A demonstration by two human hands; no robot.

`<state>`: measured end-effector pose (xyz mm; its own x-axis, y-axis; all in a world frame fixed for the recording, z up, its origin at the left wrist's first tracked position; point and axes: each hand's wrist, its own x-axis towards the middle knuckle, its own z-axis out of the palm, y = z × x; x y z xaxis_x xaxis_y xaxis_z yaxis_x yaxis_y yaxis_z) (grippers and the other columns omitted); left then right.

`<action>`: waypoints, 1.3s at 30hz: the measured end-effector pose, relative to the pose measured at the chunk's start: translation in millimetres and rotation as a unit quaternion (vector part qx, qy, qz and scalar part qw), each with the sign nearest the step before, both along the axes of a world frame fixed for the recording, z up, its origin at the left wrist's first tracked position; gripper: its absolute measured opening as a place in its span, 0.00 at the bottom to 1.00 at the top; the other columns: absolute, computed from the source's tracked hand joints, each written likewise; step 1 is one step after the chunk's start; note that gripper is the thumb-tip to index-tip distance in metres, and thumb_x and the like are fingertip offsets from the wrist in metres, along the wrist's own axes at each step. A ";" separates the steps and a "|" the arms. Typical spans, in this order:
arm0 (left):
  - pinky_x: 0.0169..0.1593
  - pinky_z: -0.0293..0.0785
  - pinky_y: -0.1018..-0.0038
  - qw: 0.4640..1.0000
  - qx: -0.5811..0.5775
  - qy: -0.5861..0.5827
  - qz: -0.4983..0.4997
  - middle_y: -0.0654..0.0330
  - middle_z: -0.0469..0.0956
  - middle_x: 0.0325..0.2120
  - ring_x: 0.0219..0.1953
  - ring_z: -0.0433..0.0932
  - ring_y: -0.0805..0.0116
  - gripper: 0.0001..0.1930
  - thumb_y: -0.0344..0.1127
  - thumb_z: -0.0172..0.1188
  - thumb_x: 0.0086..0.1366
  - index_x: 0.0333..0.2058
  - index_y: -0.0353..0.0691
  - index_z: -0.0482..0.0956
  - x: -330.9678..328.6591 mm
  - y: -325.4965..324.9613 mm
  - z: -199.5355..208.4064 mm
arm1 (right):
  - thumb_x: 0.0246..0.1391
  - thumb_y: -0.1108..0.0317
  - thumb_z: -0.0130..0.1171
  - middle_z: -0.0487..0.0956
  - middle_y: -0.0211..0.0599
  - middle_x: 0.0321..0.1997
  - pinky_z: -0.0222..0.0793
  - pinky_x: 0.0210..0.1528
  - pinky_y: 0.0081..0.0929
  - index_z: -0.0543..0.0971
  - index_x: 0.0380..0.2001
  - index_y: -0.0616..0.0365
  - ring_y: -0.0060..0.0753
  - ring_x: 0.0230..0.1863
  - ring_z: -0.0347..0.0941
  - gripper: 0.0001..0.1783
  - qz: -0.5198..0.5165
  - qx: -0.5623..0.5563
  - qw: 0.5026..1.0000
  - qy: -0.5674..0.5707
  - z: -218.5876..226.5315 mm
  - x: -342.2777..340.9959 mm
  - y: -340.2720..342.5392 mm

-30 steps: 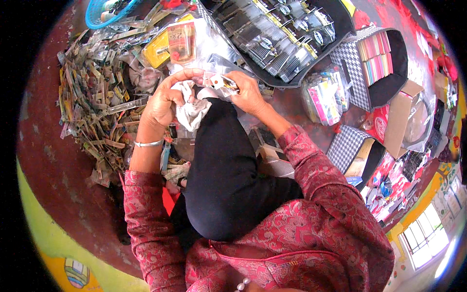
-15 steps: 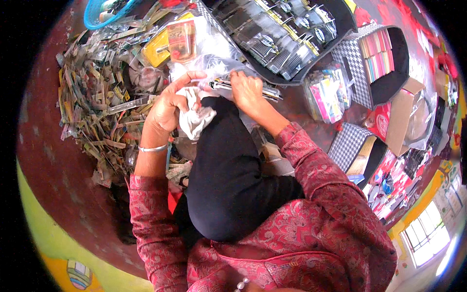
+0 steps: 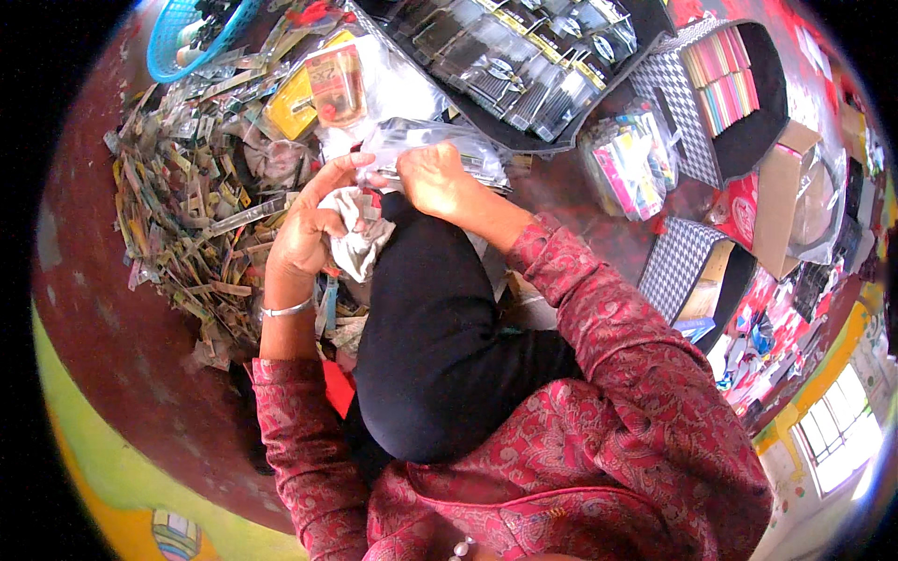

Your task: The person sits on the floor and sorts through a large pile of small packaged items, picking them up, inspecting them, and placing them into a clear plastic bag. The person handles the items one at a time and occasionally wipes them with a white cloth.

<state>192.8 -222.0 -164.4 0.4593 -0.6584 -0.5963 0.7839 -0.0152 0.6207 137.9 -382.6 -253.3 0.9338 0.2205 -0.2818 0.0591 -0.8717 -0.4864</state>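
Clear plastic packet (image 3: 426, 150) above the raised black-clad knee (image 3: 430, 309) — right hand (image 3: 432, 178) closed on it, left hand (image 3: 309, 229) pinching its near end while holding crumpled wrappers (image 3: 360, 238) — beside the scrap pile (image 3: 187, 206).

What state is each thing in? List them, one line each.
Left hand: closed on a crumpled grey cloth.
Right hand: gripping a clear plastic packet.
Blue basket: upright, partly cut off by the rim.
Chequered box: open, coloured strips inside.
Scrap pile: loose, spread on the floor.
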 end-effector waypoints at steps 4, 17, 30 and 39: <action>0.31 0.68 0.82 0.997 0.034 -0.020 -0.062 0.55 0.71 0.36 0.25 0.69 0.72 0.39 0.26 0.44 0.25 0.48 0.34 0.64 -3.0 3.8 -6.5 | 0.36 0.67 0.53 0.78 0.41 0.27 0.70 0.25 0.37 0.80 0.21 0.57 0.36 0.28 0.76 0.09 0.014 0.023 0.999 0.038 -13.8 12.4 1.8; 0.31 0.68 0.83 0.999 0.029 0.027 -0.008 0.58 0.71 0.32 0.24 0.69 0.72 0.38 0.23 0.43 0.25 0.47 0.31 0.66 5.6 11.9 -1.3 | 0.39 0.64 0.56 0.74 0.52 0.34 0.67 0.37 0.44 0.74 0.31 0.64 0.50 0.38 0.71 0.16 0.046 0.086 0.993 0.064 -32.3 35.1 3.1; 0.32 0.70 0.81 0.994 0.027 0.024 0.099 0.52 0.70 0.38 0.25 0.67 0.73 0.38 0.22 0.43 0.28 0.49 0.28 0.64 15.9 41.8 -16.8 | 0.44 0.67 0.56 0.60 0.50 0.57 0.52 0.58 0.40 0.58 0.54 0.59 0.49 0.57 0.56 0.32 0.037 0.116 0.991 -0.060 -13.3 -31.0 -68.7; 0.32 0.69 0.84 0.997 0.042 0.023 0.052 0.57 0.73 0.34 0.26 0.70 0.73 0.35 0.22 0.41 0.26 0.44 0.27 0.68 10.4 46.9 -17.1 | 0.34 0.70 0.61 0.63 0.53 0.53 0.70 0.36 0.37 0.55 0.56 0.54 0.47 0.37 0.72 0.42 0.053 -0.099 0.993 0.030 -0.4 -25.1 -52.0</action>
<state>203.2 -175.1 -181.5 0.4934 -0.5548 -0.6699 0.8118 0.0172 0.5837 112.8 -434.6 -253.7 0.8881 0.2516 -0.3847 0.1317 -0.9411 -0.3114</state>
